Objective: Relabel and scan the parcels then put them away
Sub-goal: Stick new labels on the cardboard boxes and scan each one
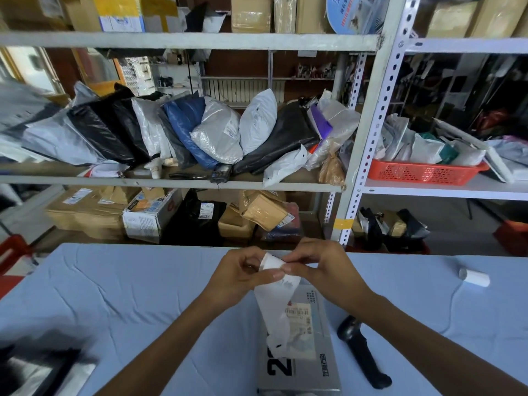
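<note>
Both hands were held raised above the tabletop (128, 295), meeting at the top end of a white label strip (273, 307). The left hand (243, 271) had its grip closed in a pinch, with the thumb and curled fingers on the strip's upper left edge. The right hand (317, 267) pinched the same end from the right with its fingertips bent inward. The wrists angled toward each other, and both forearms entered from the lower edge of the view.

The strip hung curling from the pinch, its lower end lying over a grey parcel (324, 332). The parcel lay flat on the tabletop directly below the hands, close to the near edge, with a barcode label showing on its upper face. A black scanner (360, 350) lay just right of the parcel, apart from it, below the right forearm. A white label roll (474, 277) lay well apart at far right.

Bare blue cloth spread left of the parcel as far as a blurred dark object (37, 370) at the near left corner. Shelving (368, 132) holding bagged parcels stood beyond the far edge.
</note>
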{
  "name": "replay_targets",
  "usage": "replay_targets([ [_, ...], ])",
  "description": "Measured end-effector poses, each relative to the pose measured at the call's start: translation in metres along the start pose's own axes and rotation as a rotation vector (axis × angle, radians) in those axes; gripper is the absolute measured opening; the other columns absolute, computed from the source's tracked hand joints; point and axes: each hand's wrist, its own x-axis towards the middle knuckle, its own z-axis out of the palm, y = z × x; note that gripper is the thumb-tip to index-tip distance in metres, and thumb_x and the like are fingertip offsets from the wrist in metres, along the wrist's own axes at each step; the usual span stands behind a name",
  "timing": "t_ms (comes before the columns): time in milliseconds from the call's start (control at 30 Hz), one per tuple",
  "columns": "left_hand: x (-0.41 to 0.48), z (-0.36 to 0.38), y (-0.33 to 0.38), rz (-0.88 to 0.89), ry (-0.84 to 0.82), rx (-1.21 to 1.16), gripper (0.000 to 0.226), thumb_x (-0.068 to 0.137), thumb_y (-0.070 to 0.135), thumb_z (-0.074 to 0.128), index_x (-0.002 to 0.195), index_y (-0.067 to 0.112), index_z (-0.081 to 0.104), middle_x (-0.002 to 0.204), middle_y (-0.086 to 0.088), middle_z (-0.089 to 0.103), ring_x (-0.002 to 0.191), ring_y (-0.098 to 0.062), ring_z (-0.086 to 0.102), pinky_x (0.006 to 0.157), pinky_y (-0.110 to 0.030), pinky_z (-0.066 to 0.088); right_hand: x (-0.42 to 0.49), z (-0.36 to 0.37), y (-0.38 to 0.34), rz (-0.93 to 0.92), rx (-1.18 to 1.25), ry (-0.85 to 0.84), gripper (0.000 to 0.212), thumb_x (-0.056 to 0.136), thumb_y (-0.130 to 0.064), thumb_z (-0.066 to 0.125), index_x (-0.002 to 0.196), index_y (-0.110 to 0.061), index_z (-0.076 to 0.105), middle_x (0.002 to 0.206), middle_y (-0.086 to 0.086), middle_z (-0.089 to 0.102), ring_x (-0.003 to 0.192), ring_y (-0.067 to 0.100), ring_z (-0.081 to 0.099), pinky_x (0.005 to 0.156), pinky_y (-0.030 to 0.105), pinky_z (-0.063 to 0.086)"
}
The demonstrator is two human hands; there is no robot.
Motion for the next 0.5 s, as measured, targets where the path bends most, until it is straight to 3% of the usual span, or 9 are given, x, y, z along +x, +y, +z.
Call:
replay_targets([
  [100,-0.002,0.001,0.001,0.003,0.014,0.012,0.011,0.075,0.007,0.075,0.082,0.007,0.066,0.073,0.004,0.071,0.065,-0.006,0.066,0.052,-0.014,0.043,0.001,-0.004,-0.001,0.006,0.017,-0.020,0.014,0.080,-0.011,0.074,0.093,-0.012,0.077,0.078,-0.018,0.064,0.077,0.010,0.064,0.074,0.036,0.056],
  [233,-0.003,0.001,0.004,-0.008,0.037,0.040,0.015,0.071,0.014,0.078,0.080,0.012,0.066,0.074,0.004,0.071,0.067,-0.009,0.067,0.052,-0.016,0.045,0.004,-0.008,-0.002,0.026,0.033,-0.035,0.011,0.083,-0.009,0.070,0.090,-0.014,0.077,0.079,-0.014,0.067,0.080,0.008,0.063,0.070,0.022,0.051],
  [333,-0.005,0.002,0.008,-0.013,0.045,0.055,0.015,0.070,0.018,0.078,0.076,0.013,0.065,0.071,0.006,0.070,0.064,-0.008,0.067,0.051,-0.016,0.045,0.004,-0.010,-0.006,-0.071,-0.053,-0.051,0.009,0.085,-0.013,0.069,0.090,-0.014,0.076,0.080,-0.012,0.068,0.078,0.006,0.062,0.067,0.019,0.050],
  [500,-0.008,0.003,0.014,0.008,0.051,0.118,0.029,0.079,0.011,0.072,0.058,0.018,0.054,0.047,0.016,0.052,0.046,-0.001,0.052,0.045,-0.013,0.036,0.001,-0.006,-0.011,-0.150,-0.061,-0.033,0.008,0.083,-0.018,0.071,0.087,-0.013,0.076,0.076,-0.017,0.063,0.074,0.004,0.061,0.063,0.012,0.046],
])
